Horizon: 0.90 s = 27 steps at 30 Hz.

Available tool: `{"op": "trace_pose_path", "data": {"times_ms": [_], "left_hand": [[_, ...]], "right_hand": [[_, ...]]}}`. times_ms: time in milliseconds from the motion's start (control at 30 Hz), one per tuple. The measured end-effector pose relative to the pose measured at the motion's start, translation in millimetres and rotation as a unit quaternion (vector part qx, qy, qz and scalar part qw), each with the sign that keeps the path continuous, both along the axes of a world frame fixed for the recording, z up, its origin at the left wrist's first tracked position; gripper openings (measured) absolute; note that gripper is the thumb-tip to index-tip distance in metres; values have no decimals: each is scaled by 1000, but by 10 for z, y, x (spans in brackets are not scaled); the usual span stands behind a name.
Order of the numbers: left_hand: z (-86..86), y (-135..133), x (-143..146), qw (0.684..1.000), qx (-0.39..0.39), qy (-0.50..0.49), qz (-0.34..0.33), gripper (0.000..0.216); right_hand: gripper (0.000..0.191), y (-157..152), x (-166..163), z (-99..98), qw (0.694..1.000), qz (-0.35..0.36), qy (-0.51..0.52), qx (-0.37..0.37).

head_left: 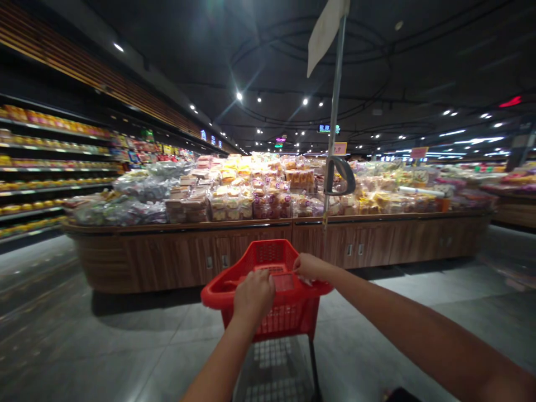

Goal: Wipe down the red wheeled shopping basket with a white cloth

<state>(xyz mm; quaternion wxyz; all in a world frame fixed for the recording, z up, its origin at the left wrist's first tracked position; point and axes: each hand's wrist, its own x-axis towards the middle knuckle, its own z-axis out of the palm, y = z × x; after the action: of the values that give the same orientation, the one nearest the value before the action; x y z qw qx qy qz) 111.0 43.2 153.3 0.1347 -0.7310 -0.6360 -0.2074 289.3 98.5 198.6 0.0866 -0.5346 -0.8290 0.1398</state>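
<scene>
A red plastic shopping cart [268, 322] stands right in front of me, with a dark leg and a lower grey rack. My left hand [254, 295] is closed over the cart's near edge, by the handle. Over the right side of the cart, my right hand [312, 268] has its fingers curled together. Something small and pale shows under those fingers, too blurred to name. The part of the basket that I can see into shows red mesh walls, and my hands hide some of it.
Beyond the cart runs a long wooden display counter [251, 231] heaped with bagged goods [268, 195]. A metal pole [336, 84] with a sign rises from it. Stocked shelves [46, 159] line the left side. Grey floor [176, 340] lies around the cart.
</scene>
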Motion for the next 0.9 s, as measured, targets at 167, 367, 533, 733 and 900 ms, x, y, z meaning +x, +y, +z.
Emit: {"op": "trace_pose_path", "data": {"times_ms": [167, 367, 533, 733, 900], "left_hand": [[-10, 14, 3, 1000, 0, -2, -8, 34], [32, 4, 12, 1000, -25, -9, 0, 36], [56, -5, -102, 999, -30, -12, -6, 36], [59, -28, -127, 999, -35, 1, -14, 36], [35, -36, -73, 1000, -20, 15, -10, 36]], "right_hand": [[15, -57, 174, 75, 999, 27, -28, 22], [22, -101, -11, -7, 997, 10, -27, 72], [20, -168, 333, 73, 989, 112, -75, 63], [20, -47, 573, 126, 961, 209, -174, 50], [18, 98, 452, 30, 955, 201, -201, 89]]}}
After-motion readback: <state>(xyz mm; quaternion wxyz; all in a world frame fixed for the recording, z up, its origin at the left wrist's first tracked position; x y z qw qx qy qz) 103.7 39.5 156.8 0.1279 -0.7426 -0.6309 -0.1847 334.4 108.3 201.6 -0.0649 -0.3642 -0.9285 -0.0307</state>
